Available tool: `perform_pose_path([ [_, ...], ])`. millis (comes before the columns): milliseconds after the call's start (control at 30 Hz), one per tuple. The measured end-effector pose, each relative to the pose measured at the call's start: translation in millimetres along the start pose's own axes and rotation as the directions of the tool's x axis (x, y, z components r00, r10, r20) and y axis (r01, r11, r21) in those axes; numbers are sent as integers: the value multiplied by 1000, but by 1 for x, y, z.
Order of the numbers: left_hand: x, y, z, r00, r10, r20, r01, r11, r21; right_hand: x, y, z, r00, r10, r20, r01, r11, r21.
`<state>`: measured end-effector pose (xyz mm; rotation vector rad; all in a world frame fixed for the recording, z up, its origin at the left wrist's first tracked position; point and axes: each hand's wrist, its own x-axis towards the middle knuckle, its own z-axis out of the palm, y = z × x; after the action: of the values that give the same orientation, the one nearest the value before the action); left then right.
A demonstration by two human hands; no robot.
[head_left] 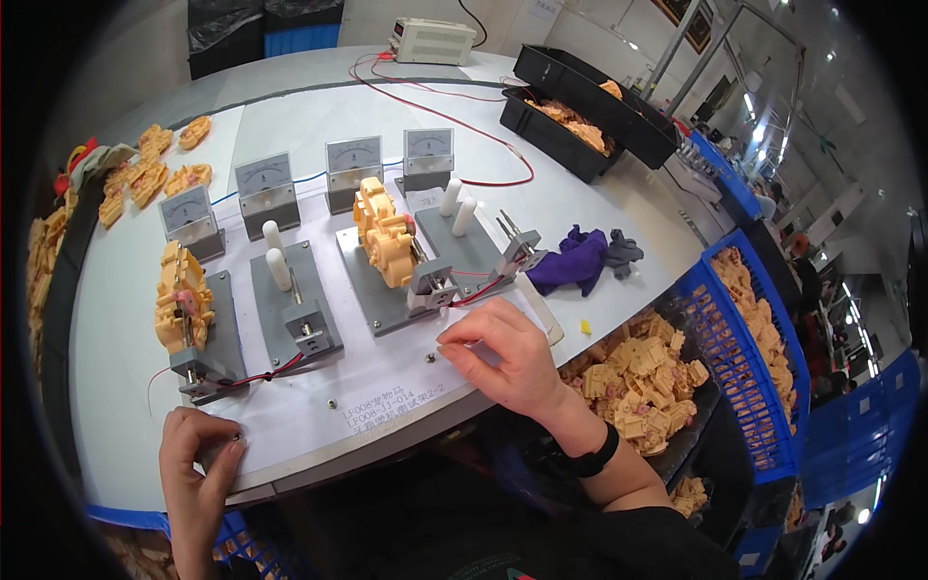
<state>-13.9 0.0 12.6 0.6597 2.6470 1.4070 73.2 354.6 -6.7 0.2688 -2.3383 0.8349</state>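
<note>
My left hand rests at the near left edge of the white board, fingers loosely curled. Its thumb and index tips stay slightly apart, around a small metal screw head. Over the board's right part my right hand is loosely bent, thumb and index apart and nothing visible between them; another screw head lies just left of the fingertips. Two orange plastic gear housings sit on grey test fixtures: one housing at the left, the other mid-right. Two further fixtures bear white pegs without housings.
Several analog meters stand behind the fixtures. A power supply at the back feeds red wires. Orange housings lie at the far left, in black trays, a heap and a blue crate. A purple cloth lies right.
</note>
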Motion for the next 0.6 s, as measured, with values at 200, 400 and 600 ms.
perform_pose_path([
  [200,0,-5,-4,1000,-4,19,4,999,-39,0,0,2,1000,-15,-2,15,1000,-17],
  [400,1,-7,-1,1000,30,10,-30,1000,-5,0,1,1,1000,-28,-9,27,999,-30],
  [600,1,-6,-2,999,43,11,-43,999,4,0,0,2,1000,-25,-11,24,999,-29],
])
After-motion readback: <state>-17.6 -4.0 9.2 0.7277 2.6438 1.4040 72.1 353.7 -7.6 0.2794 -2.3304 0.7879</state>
